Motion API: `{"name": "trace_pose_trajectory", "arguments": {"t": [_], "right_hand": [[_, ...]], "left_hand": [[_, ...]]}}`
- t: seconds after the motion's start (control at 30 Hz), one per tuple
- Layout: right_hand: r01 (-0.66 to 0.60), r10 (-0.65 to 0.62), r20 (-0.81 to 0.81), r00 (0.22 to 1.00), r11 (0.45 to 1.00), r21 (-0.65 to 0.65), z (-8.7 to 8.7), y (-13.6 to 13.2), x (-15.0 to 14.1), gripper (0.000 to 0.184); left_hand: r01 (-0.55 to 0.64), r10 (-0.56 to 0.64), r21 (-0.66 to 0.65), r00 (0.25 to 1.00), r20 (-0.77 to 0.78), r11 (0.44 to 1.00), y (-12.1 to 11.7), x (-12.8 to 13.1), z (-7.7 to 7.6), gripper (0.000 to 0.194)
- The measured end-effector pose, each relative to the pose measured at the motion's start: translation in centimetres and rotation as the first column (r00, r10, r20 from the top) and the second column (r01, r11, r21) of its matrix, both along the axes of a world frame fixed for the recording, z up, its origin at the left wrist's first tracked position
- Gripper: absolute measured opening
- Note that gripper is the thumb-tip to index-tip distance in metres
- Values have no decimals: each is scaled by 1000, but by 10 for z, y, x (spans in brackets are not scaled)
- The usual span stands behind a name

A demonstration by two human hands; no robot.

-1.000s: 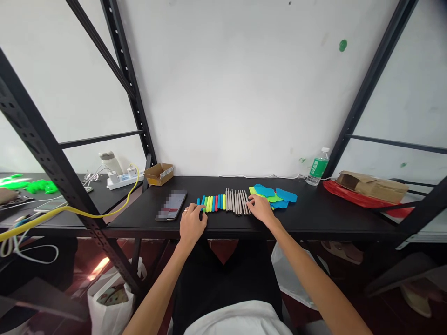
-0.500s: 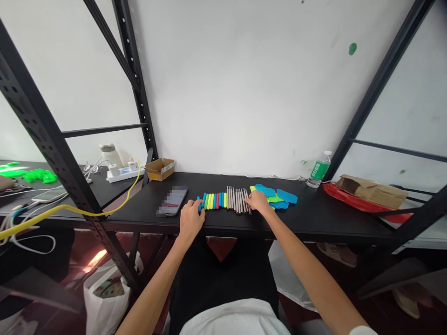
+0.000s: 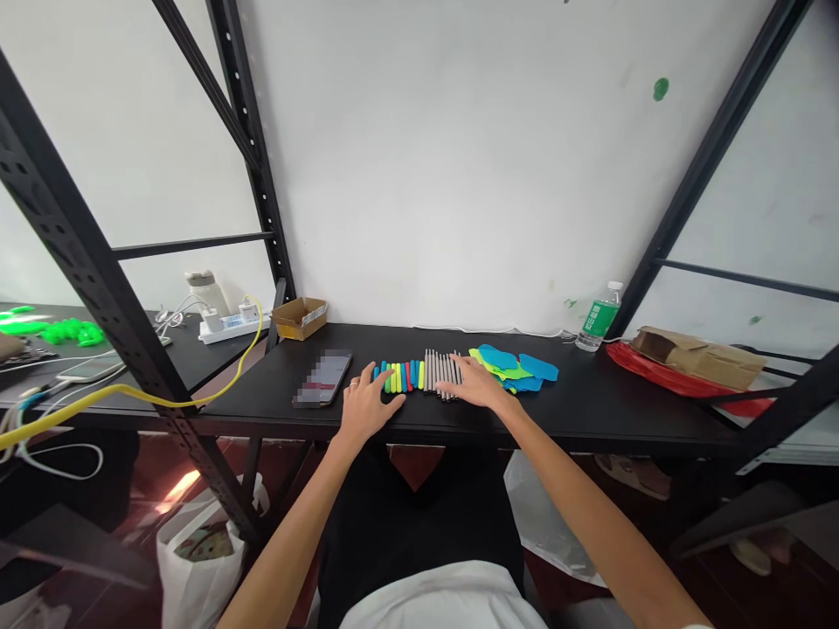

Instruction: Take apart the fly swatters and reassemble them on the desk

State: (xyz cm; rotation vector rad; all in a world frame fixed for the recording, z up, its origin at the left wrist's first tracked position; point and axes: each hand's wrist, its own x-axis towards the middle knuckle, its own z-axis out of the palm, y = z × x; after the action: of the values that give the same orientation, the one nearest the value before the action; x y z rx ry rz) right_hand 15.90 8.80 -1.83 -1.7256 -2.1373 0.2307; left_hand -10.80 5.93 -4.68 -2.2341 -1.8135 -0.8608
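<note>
A row of short coloured sticks [image 3: 401, 376] in blue, green, yellow and red lies side by side on the black shelf top [image 3: 590, 402]. Around its left end my left hand [image 3: 367, 405] rests with thumb and fingers apart, partly covering the blue sticks. Directly right of the coloured row stand several slim grey metal rods [image 3: 433, 371], laid parallel and close together. My right hand [image 3: 478, 383] spreads its thumb and fingers over the right part of these rods, touching them. Beyond that hand, flat blue and yellow-green cut pieces [image 3: 537, 367] lie in an overlapping pile.
A phone [image 3: 322, 377] lies left of my left hand, with a small open cardboard box [image 3: 300, 318] behind it. A water bottle [image 3: 599, 319] stands by the wall. Far right are a red bag [image 3: 662, 374] and brown packaging [image 3: 701, 358]. A yellow cable [image 3: 150, 399] crosses the left post.
My left hand has opened, letting go of a blue stick at the row's left end. My right hand has shifted left and spread over the rods, which now lie closer together.
</note>
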Motion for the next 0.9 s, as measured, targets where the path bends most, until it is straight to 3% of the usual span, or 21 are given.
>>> {"name": "trace_pose_trajectory", "arguments": {"t": [0.13,0.27,0.43,0.7,0.9], "right_hand": [[-151,154,68,986,987,-51,-15,-16,-9,97],[-155,160,75,984,986,-62,-20,-6,-18,82],[-155,157,70,985,987,-33,-19,12,-17,71],[-156,157,76,985,988,-20,-19,23,-14,73],[-212,203,85,976,969,129,-24,26,-15,71]], "left_hand": [[174,-188,-132,977,-104,976,21,15,5,69],[196,-242,-258,957,-160,946,40,24,8,63],[194,-245,-261,953,-177,946,54,23,7,55],[212,-269,-251,937,-222,945,64,23,6,55],[266,-306,-191,925,-227,945,62,23,5,52]]}}
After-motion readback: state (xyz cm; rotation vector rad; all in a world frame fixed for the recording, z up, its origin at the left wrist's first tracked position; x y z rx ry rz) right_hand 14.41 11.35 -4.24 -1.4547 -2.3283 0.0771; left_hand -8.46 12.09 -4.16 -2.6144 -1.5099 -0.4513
